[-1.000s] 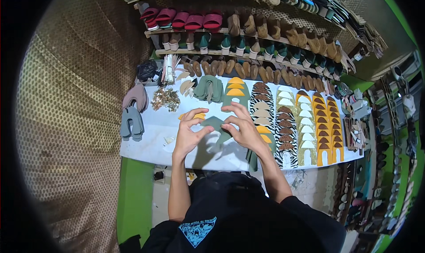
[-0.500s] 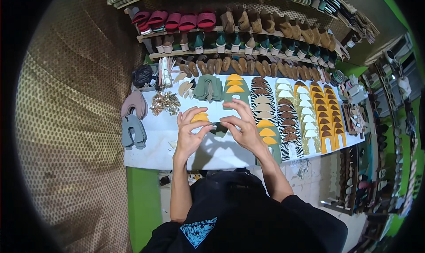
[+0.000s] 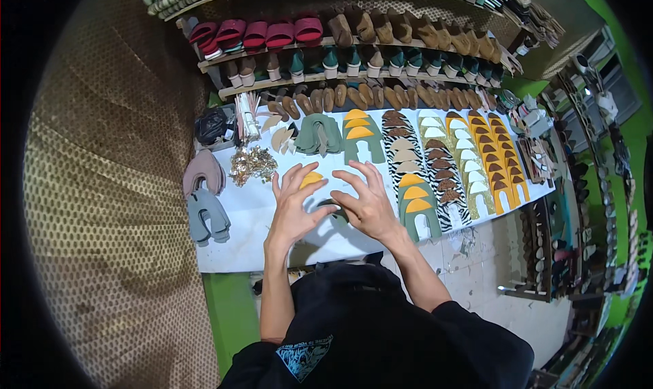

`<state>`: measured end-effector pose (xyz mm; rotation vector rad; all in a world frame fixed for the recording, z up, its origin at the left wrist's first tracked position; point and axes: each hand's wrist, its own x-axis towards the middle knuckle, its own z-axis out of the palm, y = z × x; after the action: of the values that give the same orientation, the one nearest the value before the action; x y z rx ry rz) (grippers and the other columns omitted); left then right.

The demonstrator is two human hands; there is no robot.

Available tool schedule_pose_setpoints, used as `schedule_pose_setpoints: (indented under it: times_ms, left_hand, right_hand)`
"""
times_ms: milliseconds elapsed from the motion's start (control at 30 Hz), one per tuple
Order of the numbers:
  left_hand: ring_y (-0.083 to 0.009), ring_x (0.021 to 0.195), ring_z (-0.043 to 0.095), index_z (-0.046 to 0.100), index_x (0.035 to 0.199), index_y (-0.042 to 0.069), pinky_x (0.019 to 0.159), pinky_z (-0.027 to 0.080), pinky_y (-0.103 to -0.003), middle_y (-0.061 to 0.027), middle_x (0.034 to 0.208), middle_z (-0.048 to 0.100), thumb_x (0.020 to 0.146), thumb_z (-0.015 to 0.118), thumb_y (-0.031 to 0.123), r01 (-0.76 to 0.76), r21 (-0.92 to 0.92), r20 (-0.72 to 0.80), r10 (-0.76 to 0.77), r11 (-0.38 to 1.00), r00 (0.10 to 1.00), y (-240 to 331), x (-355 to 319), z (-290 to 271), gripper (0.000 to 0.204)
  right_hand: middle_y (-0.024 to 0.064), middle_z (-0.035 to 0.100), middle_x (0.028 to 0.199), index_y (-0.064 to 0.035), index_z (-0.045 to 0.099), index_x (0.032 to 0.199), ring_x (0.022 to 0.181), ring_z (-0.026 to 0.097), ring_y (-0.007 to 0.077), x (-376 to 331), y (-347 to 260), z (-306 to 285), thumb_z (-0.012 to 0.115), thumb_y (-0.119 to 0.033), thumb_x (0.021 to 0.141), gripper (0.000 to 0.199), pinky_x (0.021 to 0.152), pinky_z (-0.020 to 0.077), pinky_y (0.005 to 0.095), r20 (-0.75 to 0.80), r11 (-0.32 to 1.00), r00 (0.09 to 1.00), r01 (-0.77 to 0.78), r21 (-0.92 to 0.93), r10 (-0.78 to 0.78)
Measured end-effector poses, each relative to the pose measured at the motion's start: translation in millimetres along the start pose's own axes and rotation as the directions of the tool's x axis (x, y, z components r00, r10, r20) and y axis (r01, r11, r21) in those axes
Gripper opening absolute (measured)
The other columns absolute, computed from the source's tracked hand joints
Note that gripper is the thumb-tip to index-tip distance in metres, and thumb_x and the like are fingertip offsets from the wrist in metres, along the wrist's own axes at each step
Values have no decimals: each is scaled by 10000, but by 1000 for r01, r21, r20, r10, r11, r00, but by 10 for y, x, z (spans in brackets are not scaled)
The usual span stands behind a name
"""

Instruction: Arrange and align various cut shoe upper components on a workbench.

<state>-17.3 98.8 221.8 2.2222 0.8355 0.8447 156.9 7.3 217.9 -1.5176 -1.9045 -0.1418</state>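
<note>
Over the table's middle, my left hand (image 3: 292,205) has its thumb and fingers apart, the thumb tip close to a dark green piece (image 3: 328,203) of sheet material. My right hand (image 3: 371,205) appears to pinch that piece, whose lower part is hidden by the fingers. Behind my left fingertips shows a yellow half-round piece (image 3: 311,179). Right of my right hand lie green arch-shaped pieces (image 3: 433,220) with yellow half-rounds (image 3: 417,205) on them. A similar green and yellow row (image 3: 354,132) lies farther back.
A white table (image 3: 235,249) carries rows of zebra-patterned (image 3: 392,144), gold and orange pieces (image 3: 507,185) at right. Grey arches (image 3: 206,219), pink arches (image 3: 203,173) and a shiny metallic heap (image 3: 253,164) sit at left. Stacked green arches (image 3: 318,136) lie behind. Shoe shelves (image 3: 272,56) rise beyond.
Both hands pinched the dark green piece between them; now my left fingers have opened away from it. The piece has tilted toward my right hand. The whole view has shifted slightly.
</note>
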Motion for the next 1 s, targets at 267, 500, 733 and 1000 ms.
schedule_pose_setpoints:
  times_ms: [267,500,733,1000]
  left_hand:
    - [-296,1310,467,776,810,105,1149,176,-534,-18,1285,646,710,807,118,-84,-57,-2,84,995,996,-263,-6,-148,105]
    - [-291,1267,501,761,848,69,1114,257,-465,-43,1267,651,742,796,108,24,-156,-88,-38,987,995,-524,-67,-394,118]
    - [-327,1374,381,656,1237,155,1161,149,-539,-86,1453,479,742,813,222,-25,70,17,24,997,1000,-433,-176,-441,523]
    - [-329,1383,375,776,955,147,1168,61,-616,-55,1384,557,719,824,261,-61,33,141,56,998,988,-327,-212,-461,267]
  right_hand:
    - [126,486,1391,-24,649,1133,1344,370,408,-57,-287,270,781,-220,790,416,1119,279,576,-36,933,944,-319,168,329]
    - [122,579,1302,-17,642,932,1271,464,369,-206,-210,486,743,-79,797,180,1060,360,471,-18,851,908,-386,355,419]
    - [112,541,1312,-61,631,957,1294,430,389,6,-460,552,672,-67,846,119,1096,297,580,-19,966,967,-255,43,256]
    - [102,536,1311,-33,621,940,1309,418,381,13,-550,559,671,-114,861,125,1124,233,625,89,972,968,-234,-20,235]
